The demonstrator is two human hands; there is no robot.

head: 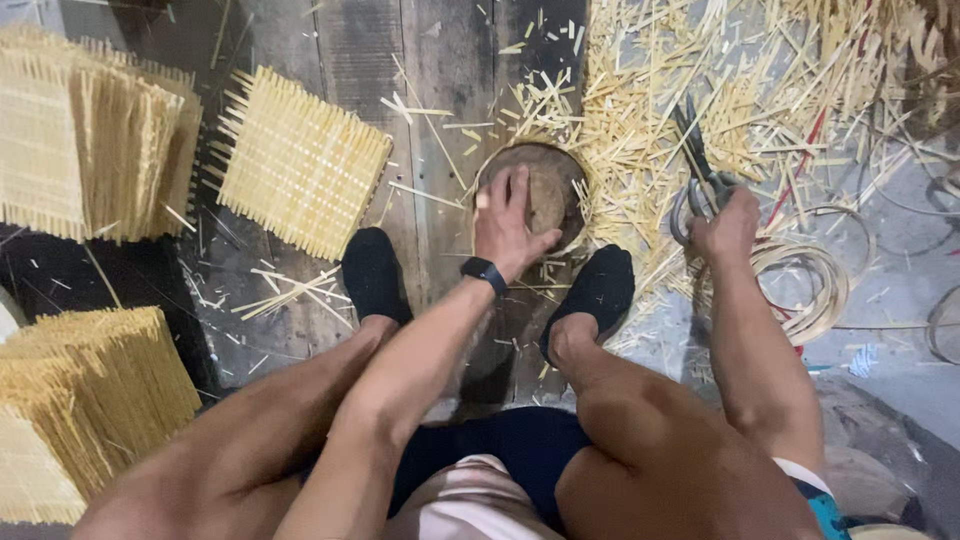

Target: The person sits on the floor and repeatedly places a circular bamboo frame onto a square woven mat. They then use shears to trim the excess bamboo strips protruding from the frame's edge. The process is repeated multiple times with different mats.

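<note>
Brown round block point(545, 185) under flat left hand point(508, 225), fingers spread | right hand point(728, 228) fingers gripping scissors point(697, 170)

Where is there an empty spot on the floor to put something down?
Bare boards above the flat woven mat, beside the mat stack. Grey floor right of the coiled strips. Crowded: cut splints around the scissors.

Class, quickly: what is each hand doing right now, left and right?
Left hand: open, fingers spread flat on the round woven piece on the floor.
Right hand: closed around the handles of the scissors, blades pointing away.
</note>
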